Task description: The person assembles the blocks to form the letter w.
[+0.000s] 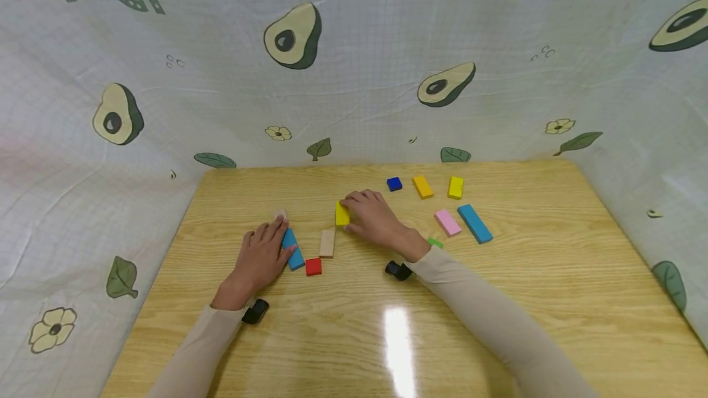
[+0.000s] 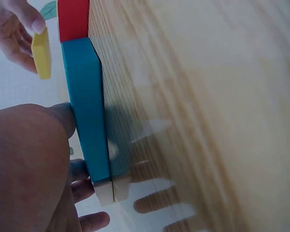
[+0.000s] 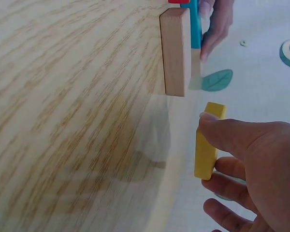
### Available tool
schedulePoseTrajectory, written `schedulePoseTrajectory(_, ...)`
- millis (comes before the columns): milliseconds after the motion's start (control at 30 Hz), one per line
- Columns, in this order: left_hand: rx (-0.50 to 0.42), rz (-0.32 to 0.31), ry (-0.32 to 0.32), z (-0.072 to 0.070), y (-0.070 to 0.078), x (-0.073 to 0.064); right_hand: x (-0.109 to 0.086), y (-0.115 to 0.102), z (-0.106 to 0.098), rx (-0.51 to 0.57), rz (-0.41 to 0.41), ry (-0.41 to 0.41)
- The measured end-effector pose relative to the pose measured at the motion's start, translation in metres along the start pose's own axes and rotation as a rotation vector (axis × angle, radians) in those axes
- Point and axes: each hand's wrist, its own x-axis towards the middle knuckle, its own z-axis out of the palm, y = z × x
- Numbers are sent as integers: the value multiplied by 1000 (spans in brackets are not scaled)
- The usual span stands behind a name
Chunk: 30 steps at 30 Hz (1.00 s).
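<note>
My right hand (image 1: 373, 218) pinches a yellow block (image 1: 342, 214) between thumb and fingers. In the right wrist view the yellow block (image 3: 205, 150) looks raised off the table. A plain wooden block (image 1: 327, 243) lies just nearer than it. My left hand (image 1: 261, 258) rests on a blue block (image 1: 293, 249), thumb and fingers touching it. By its fingertips is a small pale block (image 1: 281, 215), partly covered, against the blue block's far end. A red block (image 1: 313, 266) touches the blue block's near end in the left wrist view.
Further right on the wooden table (image 1: 525, 300) lie a dark blue block (image 1: 394, 184), an orange one (image 1: 423, 187), another yellow one (image 1: 456, 187), a pink one (image 1: 447, 223) and a long blue one (image 1: 474, 223). My right forearm partly hides a green block (image 1: 435, 242). A patterned cloth (image 1: 365, 35) hangs behind.
</note>
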Motion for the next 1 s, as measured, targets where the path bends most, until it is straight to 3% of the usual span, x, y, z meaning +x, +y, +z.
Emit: schedulePoseTrajectory(1000,2,-6,-14,0,0,0,11,-3,10,4,25,-12)
